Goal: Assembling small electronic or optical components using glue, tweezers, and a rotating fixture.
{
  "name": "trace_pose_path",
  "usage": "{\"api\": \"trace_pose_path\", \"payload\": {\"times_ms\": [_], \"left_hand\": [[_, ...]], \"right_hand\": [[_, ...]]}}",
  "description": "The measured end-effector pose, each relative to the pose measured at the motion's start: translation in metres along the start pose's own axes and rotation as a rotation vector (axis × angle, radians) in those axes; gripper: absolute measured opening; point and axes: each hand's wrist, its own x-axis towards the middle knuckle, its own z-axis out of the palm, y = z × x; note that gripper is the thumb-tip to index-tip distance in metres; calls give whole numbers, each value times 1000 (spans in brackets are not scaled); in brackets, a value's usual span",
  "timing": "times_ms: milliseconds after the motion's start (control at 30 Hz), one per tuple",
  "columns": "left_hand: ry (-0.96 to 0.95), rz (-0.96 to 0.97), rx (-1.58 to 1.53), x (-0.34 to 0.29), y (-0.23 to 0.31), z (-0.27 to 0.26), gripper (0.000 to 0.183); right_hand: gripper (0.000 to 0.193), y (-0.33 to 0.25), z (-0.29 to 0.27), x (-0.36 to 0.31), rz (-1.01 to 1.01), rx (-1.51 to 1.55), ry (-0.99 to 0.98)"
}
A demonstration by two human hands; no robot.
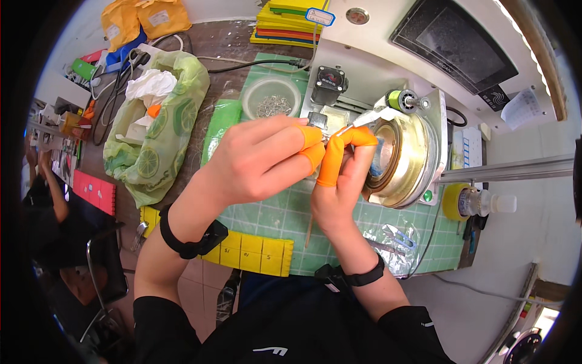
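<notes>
Where orange-capped fingertips (312, 138) cluster, anything pinched unclear.

Dark table (225, 40), on it a green gridded mat (267, 215), patterned green bag (162, 151), multicoloured stack (284, 29)

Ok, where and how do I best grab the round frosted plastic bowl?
Probably pinch the bowl by its far rim, from above: it sits upright, the circular edge shows there, the small silvery metal pieces lie low inside, and the left hand overlaps its near edge here.
</notes>
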Motion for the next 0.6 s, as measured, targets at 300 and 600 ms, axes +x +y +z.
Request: {"api": "trace_pose_path", "payload": {"times_ms": [300,600], "left_hand": [[51,-6,-52,-8,-1,10,30],[87,7,-37,-6,-2,12,28]], "right_hand": [[8,1,-1,-3,35,66,10],[24,-23,-4,-8,393,398,22]]}}
